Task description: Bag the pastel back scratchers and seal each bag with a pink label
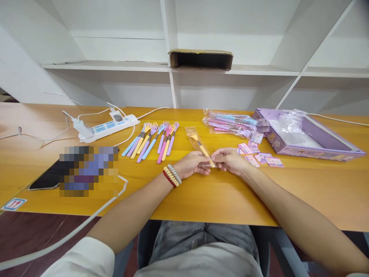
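Both grips pinch the near end of a bagged yellow back scratcher [199, 145]: left hand [192, 163] and right hand [229, 159] meet at the handle tip, mid-worktop [201, 196], toward the near edge. Looks light, with a stiff stick inside a slippery, crinkly cellophane sleeve. Best held on the handle through the film. Unbagged scratchers [152, 139] are fanned out further left.

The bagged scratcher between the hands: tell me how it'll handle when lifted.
The scratcher probably stays stiff: its handle runs straight. Its clear bag looks thin and crinkly, so likely slippery. Both hands, left and right, pinch it lightly, so it seems light.
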The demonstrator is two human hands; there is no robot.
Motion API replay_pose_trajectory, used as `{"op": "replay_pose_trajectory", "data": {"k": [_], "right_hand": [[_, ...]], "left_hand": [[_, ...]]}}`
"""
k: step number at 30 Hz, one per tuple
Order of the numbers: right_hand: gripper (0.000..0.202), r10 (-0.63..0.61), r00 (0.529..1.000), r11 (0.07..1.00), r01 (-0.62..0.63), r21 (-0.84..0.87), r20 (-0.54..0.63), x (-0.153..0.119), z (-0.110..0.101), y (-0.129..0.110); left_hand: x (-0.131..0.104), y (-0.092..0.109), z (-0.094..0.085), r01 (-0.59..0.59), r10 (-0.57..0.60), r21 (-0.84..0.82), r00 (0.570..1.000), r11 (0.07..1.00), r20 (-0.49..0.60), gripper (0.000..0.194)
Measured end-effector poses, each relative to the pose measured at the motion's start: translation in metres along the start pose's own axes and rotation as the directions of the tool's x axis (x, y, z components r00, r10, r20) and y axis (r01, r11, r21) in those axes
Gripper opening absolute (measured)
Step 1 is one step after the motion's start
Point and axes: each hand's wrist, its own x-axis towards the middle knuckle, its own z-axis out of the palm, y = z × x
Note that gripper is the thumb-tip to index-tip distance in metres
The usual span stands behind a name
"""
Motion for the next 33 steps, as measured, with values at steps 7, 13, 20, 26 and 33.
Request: {"op": "replay_pose_trajectory", "data": {"k": [7, 13, 20, 26, 33], "right_hand": [[0.037, 0.081, 0.997, 0.997, -0.081, 0.003, -0.003, 0.0, 0.003, -0.002], [0.037, 0.075, 0.997, 0.997, -0.074, -0.018, 0.028, -0.001, 0.006, -0.002], [0.044, 0.032, 0.998, 0.999, -0.031, -0.016, 0.046, -0.002, 0.005, -0.001], [0.021, 0.091, 0.992, 0.986, -0.077, -0.149, 0.091, -0.001, 0.0, 0.001], [0.025, 0.096, 0.976, 0.956, -0.036, -0.29, 0.197, -0.005, -0.003, 0.0]], "left_hand": [[0.003, -0.001, 0.006, 0.015, -0.011, 0.05, 0.998, 0.999, -0.064, 0.018], [0.002, -0.001, 0.009, 0.027, -0.018, 0.114, 0.997, 0.993, -0.079, 0.021], [0.0, 0.001, 0.013, -0.02, 0.031, 0.114, 0.995, 0.993, -0.09, 0.011], [-0.001, 0.003, 0.012, -0.079, 0.087, 0.133, 0.995, 0.988, -0.052, 0.01], [-0.002, 0.001, 0.01, -0.09, 0.092, 0.154, 0.996, 0.984, -0.004, 0.011]]}}
